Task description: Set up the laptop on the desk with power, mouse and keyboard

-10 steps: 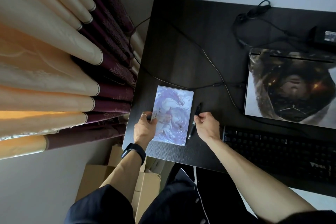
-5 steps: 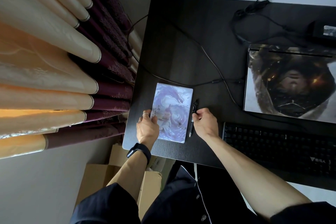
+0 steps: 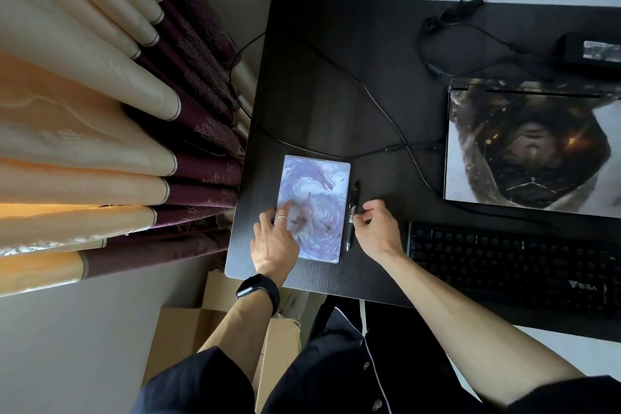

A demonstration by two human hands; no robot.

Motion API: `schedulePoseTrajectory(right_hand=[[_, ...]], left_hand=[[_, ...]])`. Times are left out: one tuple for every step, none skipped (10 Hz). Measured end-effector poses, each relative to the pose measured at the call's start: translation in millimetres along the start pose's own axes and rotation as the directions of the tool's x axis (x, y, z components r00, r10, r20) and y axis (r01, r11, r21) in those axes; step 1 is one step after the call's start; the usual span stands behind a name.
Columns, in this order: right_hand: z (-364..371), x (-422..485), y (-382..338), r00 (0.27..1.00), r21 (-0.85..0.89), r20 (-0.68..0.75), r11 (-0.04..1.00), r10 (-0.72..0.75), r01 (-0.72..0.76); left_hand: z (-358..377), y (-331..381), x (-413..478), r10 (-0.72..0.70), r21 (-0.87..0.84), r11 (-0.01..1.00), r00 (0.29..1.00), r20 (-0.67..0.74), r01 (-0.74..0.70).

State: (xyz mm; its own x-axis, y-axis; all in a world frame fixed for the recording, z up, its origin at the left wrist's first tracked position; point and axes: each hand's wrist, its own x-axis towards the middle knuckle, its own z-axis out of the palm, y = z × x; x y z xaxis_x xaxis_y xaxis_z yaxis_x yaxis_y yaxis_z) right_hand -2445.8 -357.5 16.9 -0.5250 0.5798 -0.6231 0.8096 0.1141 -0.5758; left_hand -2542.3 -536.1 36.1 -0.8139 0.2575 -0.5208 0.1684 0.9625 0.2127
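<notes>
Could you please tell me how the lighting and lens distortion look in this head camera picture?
Head view: warm light glows through the curtains at left, while the dark desk is dim; wide-angle distortion bends the curtain folds; the keyboard keys are murky in shadow.

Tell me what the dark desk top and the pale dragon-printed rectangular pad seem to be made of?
The dark desk top looks like wood-effect laminate or veneer with a matte finish: fine straight grain lines show near its front edge. The pale dragon-printed rectangular pad seems to be a printed sheet under clear glossy plastic, judging by its transparent rim and soft sheen, though that is uncertain.
</notes>
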Motion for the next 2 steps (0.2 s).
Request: schedulePoseTrajectory(right_hand=[[-7, -7, 10, 1.0, 0.031, 0.012, 0.999, -0.018, 0.018], [-19, -19, 23, 0.999, 0.124, -0.031, 0.992, -0.02, 0.024]], left_hand=[[7, 8, -6, 0.037, 0.169, 0.985, 0.999, 0.013, -0.039], [11, 19, -15, 0.082, 0.204, 0.976, 0.997, 0.004, -0.081]])
